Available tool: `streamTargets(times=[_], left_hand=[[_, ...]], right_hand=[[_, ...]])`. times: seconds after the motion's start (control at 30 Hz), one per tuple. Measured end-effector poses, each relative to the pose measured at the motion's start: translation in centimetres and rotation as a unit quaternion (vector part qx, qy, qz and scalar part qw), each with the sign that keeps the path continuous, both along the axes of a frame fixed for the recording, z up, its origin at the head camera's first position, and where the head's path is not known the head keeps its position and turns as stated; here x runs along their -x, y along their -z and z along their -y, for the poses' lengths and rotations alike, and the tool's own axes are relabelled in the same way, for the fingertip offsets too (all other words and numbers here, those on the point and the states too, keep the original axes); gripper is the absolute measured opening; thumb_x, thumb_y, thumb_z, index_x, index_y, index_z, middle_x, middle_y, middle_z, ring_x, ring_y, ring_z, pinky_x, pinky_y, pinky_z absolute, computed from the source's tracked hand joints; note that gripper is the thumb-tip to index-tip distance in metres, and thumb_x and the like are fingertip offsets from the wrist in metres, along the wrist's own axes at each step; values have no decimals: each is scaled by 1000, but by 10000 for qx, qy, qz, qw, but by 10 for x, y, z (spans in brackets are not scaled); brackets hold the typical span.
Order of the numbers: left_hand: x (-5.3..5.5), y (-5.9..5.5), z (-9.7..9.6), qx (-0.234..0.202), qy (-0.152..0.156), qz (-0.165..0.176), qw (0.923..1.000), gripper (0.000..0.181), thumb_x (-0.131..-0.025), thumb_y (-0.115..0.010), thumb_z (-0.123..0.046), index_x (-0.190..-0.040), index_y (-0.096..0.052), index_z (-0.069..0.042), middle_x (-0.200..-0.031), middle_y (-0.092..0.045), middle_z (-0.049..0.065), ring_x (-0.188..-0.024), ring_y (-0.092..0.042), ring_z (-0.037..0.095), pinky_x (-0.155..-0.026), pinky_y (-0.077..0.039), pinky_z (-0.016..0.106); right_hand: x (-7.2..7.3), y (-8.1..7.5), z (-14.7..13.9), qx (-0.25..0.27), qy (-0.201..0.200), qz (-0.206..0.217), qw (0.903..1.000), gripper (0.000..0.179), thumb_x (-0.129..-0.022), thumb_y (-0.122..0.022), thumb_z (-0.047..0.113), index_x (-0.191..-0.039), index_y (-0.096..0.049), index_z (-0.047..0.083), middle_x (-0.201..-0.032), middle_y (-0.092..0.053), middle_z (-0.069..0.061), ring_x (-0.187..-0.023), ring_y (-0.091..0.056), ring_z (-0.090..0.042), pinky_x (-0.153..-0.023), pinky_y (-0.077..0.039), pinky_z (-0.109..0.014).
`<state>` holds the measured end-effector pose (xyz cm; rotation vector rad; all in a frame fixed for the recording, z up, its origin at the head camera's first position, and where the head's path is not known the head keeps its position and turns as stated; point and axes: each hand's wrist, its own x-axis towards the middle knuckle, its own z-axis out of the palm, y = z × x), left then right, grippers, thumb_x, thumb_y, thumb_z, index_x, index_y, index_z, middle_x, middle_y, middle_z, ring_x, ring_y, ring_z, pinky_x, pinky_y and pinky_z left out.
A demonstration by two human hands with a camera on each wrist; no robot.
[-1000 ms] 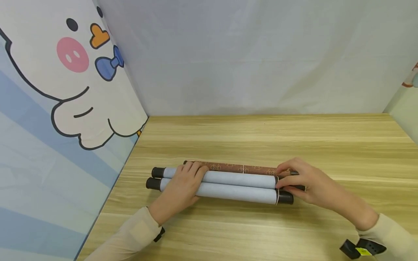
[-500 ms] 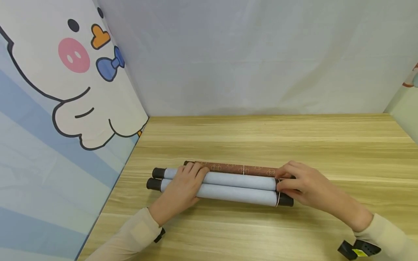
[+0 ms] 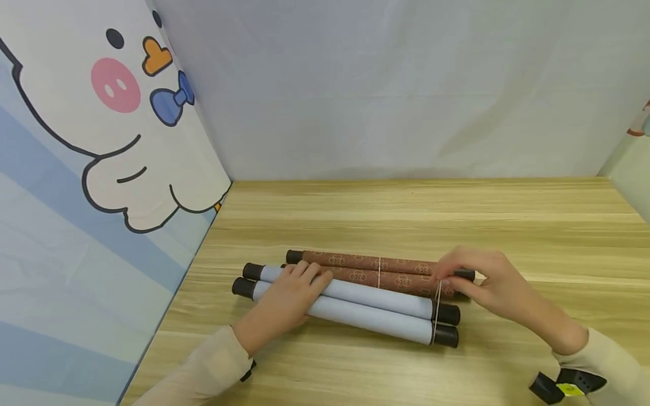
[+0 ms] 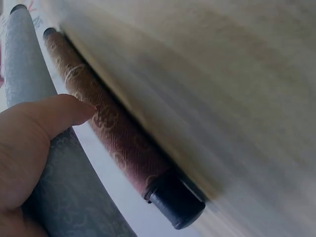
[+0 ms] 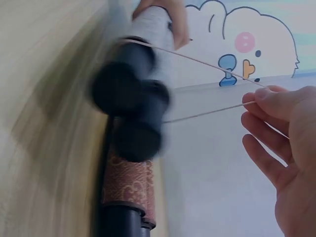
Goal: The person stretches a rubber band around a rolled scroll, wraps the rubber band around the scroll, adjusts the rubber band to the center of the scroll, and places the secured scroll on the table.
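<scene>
Two light blue scroll rolls (image 3: pixel 370 324) with black end caps lie side by side, slanting a little across the table. My left hand (image 3: pixel 286 293) grips them left of their middle. Over their right end runs a thin pale elastic band (image 3: pixel 438 307), which my right hand (image 3: pixel 490 279) pinches and draws out taut; in the right wrist view the band (image 5: pixel 202 61) stretches from the caps to thumb and fingers. Just behind lie two brown patterned scroll rolls (image 3: pixel 406 281), bound around the middle by a white string (image 3: pixel 379 273). My left hand hides part of both pairs.
The scrolls lie on a wood-grain table (image 3: pixel 355 220). A pale cloth wall (image 3: pixel 396 90) rises at the back edge, and a cartoon-printed curtain (image 3: pixel 61 254) borders the left side.
The right ends of the blue rolls have swung towards me, apart from the brown rolls, which show more. My right hand now draws the band out away from the caps.
</scene>
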<state>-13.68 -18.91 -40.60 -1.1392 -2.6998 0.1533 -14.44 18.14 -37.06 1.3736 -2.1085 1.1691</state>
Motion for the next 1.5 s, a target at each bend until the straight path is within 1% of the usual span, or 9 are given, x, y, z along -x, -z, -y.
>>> streamTargets(times=[0.13, 0.33, 0.47, 0.67, 0.8, 0.93, 1.2, 1.37, 1.5], left_hand=[[-2, 4, -1, 30, 85, 264, 9996, 77, -72, -88, -30, -137, -49, -16, -125, -54, 4, -111, -53, 23, -91, -50, 42], [-2, 2, -1, -136, -58, 323, 9994, 84, -67, -92, -29, -137, -47, -18, -124, -53, 3, -109, -50, 22, -90, -48, 42], [-1, 1, 0, -39, 76, 197, 9998, 82, -68, -91, -26, -137, -48, -17, -124, -54, 3, -108, -51, 22, -89, -49, 40], [-2, 3, 0, -65, 137, 200, 9997, 83, -67, -91, -27, -138, -48, -17, -126, -54, 4, -112, -51, 22, -92, -49, 40], [-2, 3, 0, -130, 151, 184, 9996, 85, -66, -92, -28, -138, -48, -17, -126, -54, 3, -112, -51, 21, -93, -50, 41], [-2, 3, 0, -143, 215, 173, 9995, 84, -66, -91, -28, -137, -49, -17, -125, -55, 3, -111, -51, 21, -92, -50, 40], [-2, 4, 0, -199, 236, 154, 9994, 83, -66, -91, -26, -137, -49, -17, -125, -55, 3, -111, -52, 21, -92, -50, 40], [-2, 4, 1, -210, 195, 172, 9994, 84, -65, -91, -25, -137, -49, -17, -125, -55, 3, -111, -52, 22, -92, -50, 41], [-2, 4, 1, -234, 190, 151, 9994, 84, -65, -92, -25, -137, -49, -16, -124, -55, 3, -110, -52, 22, -92, -50, 40]], right_hand=[[-4, -3, -1, 119, 50, 560, 9983, 41, -71, -69, -23, -96, -70, 9, -93, -72, 0, -88, -67, -4, -81, -52, -12], [-12, -6, 2, -45, 170, 1349, 9907, 36, -80, -65, -20, -97, -65, 12, -91, -69, 1, -82, -66, -3, -69, -54, -17], [-13, -5, 4, 126, -170, 1821, 9830, 32, -85, -59, -21, -99, -62, 8, -92, -68, -1, -84, -68, -6, -69, -57, -21], [-13, -2, 4, 521, -949, 2625, 9589, 28, -87, -51, -24, -100, -57, 0, -90, -63, -3, -76, -66, -14, -63, -57, -26], [-15, -4, 5, 141, -578, 2721, 9604, 24, -88, -58, -17, -95, -56, 7, -78, -53, 0, -57, -51, -13, -49, -47, -22], [-15, -3, 8, -263, -410, 2403, 9695, 27, -85, -66, -11, -88, -58, 14, -67, -44, 1, -51, -32, -10, -43, -31, -19], [-8, 4, 9, -243, -1036, 1647, 9806, 38, -78, -64, -17, -67, -45, 15, -62, -34, 1, -51, -28, -10, -47, -29, -14], [-13, 2, 8, -312, -833, 2359, 9677, 42, -79, -56, -18, -61, -29, 10, -58, -24, -3, -54, -22, -1, -46, -25, -19], [-15, -1, 8, -302, -832, 3025, 9490, 39, -82, -49, -16, -58, -30, 9, -51, -27, -6, -50, -23, 0, -43, -27, -21]])
